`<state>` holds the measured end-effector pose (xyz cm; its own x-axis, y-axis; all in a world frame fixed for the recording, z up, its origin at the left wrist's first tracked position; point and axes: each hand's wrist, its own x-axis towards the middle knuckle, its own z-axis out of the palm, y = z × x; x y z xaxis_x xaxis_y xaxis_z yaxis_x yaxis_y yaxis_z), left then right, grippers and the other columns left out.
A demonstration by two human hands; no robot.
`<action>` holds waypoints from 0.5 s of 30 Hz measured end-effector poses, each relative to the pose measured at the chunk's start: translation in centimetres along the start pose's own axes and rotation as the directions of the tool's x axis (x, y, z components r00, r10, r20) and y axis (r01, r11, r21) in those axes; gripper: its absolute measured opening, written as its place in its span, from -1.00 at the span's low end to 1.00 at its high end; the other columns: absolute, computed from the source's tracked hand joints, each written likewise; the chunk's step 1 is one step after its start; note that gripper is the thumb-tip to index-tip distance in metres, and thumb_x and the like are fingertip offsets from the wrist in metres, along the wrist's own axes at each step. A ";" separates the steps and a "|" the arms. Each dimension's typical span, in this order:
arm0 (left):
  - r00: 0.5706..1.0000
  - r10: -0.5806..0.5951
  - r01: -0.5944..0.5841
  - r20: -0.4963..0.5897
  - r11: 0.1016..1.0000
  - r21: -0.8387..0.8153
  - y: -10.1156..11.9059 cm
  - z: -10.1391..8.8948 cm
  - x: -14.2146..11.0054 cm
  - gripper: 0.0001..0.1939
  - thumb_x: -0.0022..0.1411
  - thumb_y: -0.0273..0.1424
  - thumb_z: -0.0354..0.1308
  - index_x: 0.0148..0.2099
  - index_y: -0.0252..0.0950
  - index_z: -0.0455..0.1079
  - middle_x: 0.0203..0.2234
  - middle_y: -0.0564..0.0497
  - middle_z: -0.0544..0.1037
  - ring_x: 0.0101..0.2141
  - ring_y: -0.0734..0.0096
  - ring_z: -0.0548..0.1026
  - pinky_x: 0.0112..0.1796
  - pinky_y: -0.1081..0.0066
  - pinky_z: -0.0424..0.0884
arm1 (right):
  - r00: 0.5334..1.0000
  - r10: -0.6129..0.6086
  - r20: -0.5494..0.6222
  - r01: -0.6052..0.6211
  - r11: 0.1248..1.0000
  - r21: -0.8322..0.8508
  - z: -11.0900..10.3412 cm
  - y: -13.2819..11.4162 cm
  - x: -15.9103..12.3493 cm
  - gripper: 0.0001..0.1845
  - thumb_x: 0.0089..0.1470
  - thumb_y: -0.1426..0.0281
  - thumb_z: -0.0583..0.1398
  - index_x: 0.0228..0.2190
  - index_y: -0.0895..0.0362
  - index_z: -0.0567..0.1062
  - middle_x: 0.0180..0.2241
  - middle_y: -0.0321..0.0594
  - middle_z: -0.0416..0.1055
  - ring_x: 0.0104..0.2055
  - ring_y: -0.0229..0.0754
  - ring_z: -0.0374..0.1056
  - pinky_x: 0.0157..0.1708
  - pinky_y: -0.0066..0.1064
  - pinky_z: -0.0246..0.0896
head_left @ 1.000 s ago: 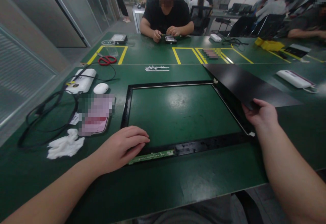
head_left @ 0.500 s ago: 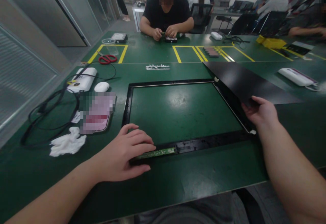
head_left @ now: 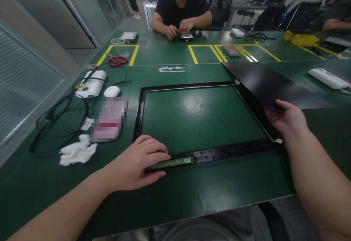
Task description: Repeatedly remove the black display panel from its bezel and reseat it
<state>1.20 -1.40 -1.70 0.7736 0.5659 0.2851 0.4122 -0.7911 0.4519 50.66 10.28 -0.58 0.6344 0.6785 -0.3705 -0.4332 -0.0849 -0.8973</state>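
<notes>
A black rectangular frame [head_left: 219,154] lies flat on the green table, its middle open to the tabletop. My left hand [head_left: 148,160] grips its near left corner, thumb on the near side and fingers across the top. Beside those fingertips, a narrow green circuit board [head_left: 175,162] sits in the frame's near bar. My right hand [head_left: 289,118] pinches the near edge of a thin black sheet [head_left: 271,82], thumb on top and fingers beneath. The sheet slants above the frame's right side, partly covering it. White bits show at the frame's two right corners.
Left of the frame lie a phone [head_left: 109,120], crumpled tissue [head_left: 78,151], a white mouse-like case [head_left: 112,91], black cables [head_left: 60,124] and red scissors [head_left: 117,61]. White scraps [head_left: 172,69] lie beyond it. Across the table a person [head_left: 182,10] handles a small drive-like box [head_left: 186,36].
The whole view has shifted slightly, so the table's things appear a little further right and higher. Both hands keep their holds on the frame and the sheet.
</notes>
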 end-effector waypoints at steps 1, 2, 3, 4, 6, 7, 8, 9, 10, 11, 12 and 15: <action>1.000 -0.004 0.004 -0.003 1.000 -0.001 -0.1 0.0 0.0 -0.68 0.42 -0.41 0.28 0.18 -0.17 0.53 -0.01 -0.07 0.68 -0.03 0.17 0.63 0.09 0.14 0.32 | 1.000 0.004 -0.003 -0.004 1.000 -0.027 0.0 0.0 0.0 -0.77 0.30 0.62 0.09 -0.29 0.17 0.51 -0.53 -0.26 0.51 -0.59 -0.27 0.43 -0.65 -0.57 0.35; 1.000 -0.008 0.008 -0.002 1.000 -0.001 -0.1 0.0 0.0 -0.66 0.41 -0.40 0.29 0.20 -0.17 0.53 0.03 -0.09 0.69 0.01 0.15 0.63 0.12 0.13 0.32 | 1.000 0.006 -0.003 -0.006 0.999 -0.050 0.1 -0.1 -0.1 -0.77 0.31 0.60 0.08 -0.28 0.17 0.51 -0.53 -0.25 0.51 -0.59 -0.27 0.43 -0.64 -0.57 0.35; 1.000 -0.005 0.005 -0.001 1.000 0.000 -0.2 0.1 -0.1 -0.63 0.41 -0.40 0.29 0.23 -0.17 0.51 0.07 -0.10 0.69 0.05 0.13 0.63 0.17 0.12 0.32 | 1.000 0.008 0.001 -0.008 0.997 -0.073 0.1 -0.1 -0.1 -0.78 0.32 0.58 0.08 -0.27 0.18 0.52 -0.53 -0.23 0.52 -0.58 -0.27 0.43 -0.64 -0.58 0.35; 1.000 0.005 -0.005 0.001 1.000 0.002 -0.2 0.1 -0.1 -0.60 0.41 -0.40 0.29 0.26 -0.16 0.49 0.12 -0.11 0.69 0.09 0.12 0.63 0.22 0.11 0.29 | 1.000 0.011 0.010 -0.010 0.995 -0.095 0.1 -0.1 -0.2 -0.78 0.34 0.56 0.09 -0.26 0.19 0.54 -0.51 -0.20 0.53 -0.57 -0.27 0.44 -0.63 -0.58 0.36; 1.000 0.029 -0.029 0.004 1.000 0.010 -0.3 0.1 -0.2 -0.57 0.42 -0.41 0.28 0.30 -0.16 0.46 0.18 -0.11 0.69 0.15 0.12 0.63 0.32 0.09 0.23 | 0.999 0.017 0.034 -0.013 0.991 -0.135 0.1 -0.1 -0.2 -0.77 0.36 0.51 0.09 -0.23 0.21 0.56 -0.49 -0.13 0.57 -0.55 -0.25 0.46 -0.63 -0.58 0.36; 0.999 0.038 -0.038 0.002 0.999 0.014 -0.3 0.2 -0.2 -0.57 0.43 -0.41 0.28 0.30 -0.16 0.46 0.18 -0.11 0.70 0.16 0.13 0.63 0.35 0.10 0.20 | 0.999 0.020 0.048 -0.013 0.988 -0.151 0.1 -0.1 -0.3 -0.77 0.36 0.50 0.10 -0.23 0.21 0.57 -0.48 -0.10 0.58 -0.55 -0.25 0.47 -0.62 -0.58 0.36; 0.999 0.042 -0.041 0.000 0.999 0.019 -0.4 0.2 -0.2 -0.57 0.43 -0.41 0.28 0.30 -0.16 0.47 0.18 -0.11 0.70 0.17 0.14 0.63 0.36 0.10 0.19 | 0.998 0.022 0.058 -0.012 0.986 -0.164 0.1 -0.1 -0.3 -0.77 0.37 0.49 0.10 -0.24 0.21 0.57 -0.48 -0.08 0.58 -0.55 -0.25 0.47 -0.62 -0.58 0.37; 0.999 0.042 -0.042 -0.005 0.999 0.022 -0.4 0.3 -0.2 -0.58 0.43 -0.41 0.28 0.29 -0.17 0.48 0.17 -0.11 0.71 0.17 0.14 0.64 0.37 0.11 0.20 | 0.998 0.021 0.066 -0.009 0.985 -0.172 0.1 -0.1 -0.3 -0.77 0.37 0.49 0.10 -0.25 0.21 0.56 -0.49 -0.08 0.58 -0.56 -0.25 0.47 -0.62 -0.59 0.37; 0.999 0.040 -0.040 -0.007 0.999 0.026 -0.4 0.3 -0.2 -0.58 0.42 -0.41 0.29 0.28 -0.17 0.49 0.17 -0.11 0.71 0.17 0.15 0.64 0.36 0.12 0.21 | 0.997 0.017 0.071 -0.005 0.984 -0.177 0.1 0.0 -0.3 -0.77 0.37 0.50 0.10 -0.26 0.21 0.56 -0.49 -0.08 0.58 -0.56 -0.25 0.47 -0.61 -0.59 0.37; 0.999 0.038 -0.038 -0.008 0.999 0.029 -0.5 0.3 -0.2 -0.59 0.42 -0.41 0.29 0.28 -0.17 0.49 0.17 -0.11 0.71 0.16 0.15 0.64 0.36 0.12 0.22 | 0.997 0.012 0.076 0.002 0.984 -0.179 0.0 0.1 -0.2 -0.77 0.37 0.50 0.09 -0.28 0.20 0.55 -0.50 -0.08 0.58 -0.57 -0.25 0.47 -0.61 -0.59 0.37; 0.999 0.038 -0.037 -0.010 0.999 0.032 -0.5 0.4 -0.2 -0.59 0.42 -0.41 0.29 0.28 -0.17 0.49 0.17 -0.11 0.71 0.16 0.16 0.64 0.35 0.12 0.23 | 0.997 0.006 0.081 0.009 0.984 -0.179 0.0 0.1 -0.2 -0.76 0.37 0.51 0.09 -0.29 0.19 0.54 -0.51 -0.09 0.58 -0.57 -0.25 0.47 -0.61 -0.60 0.37; 0.999 0.037 -0.036 -0.006 0.998 0.042 -0.4 0.4 -0.2 -0.60 0.43 -0.40 0.28 0.28 -0.15 0.48 0.18 -0.10 0.71 0.16 0.17 0.64 0.35 0.11 0.24 | 0.993 -0.022 0.115 0.042 0.985 -0.167 -0.3 0.3 0.2 -0.74 0.37 0.51 0.08 -0.29 0.19 0.55 -0.52 -0.09 0.58 -0.57 -0.25 0.47 -0.62 -0.60 0.37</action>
<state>1.05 -1.24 -2.27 0.7853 0.5379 0.3066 0.4038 -0.8203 0.4050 50.81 10.17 -1.03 0.5663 0.7594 -0.3203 -0.2931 -0.1776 -0.9394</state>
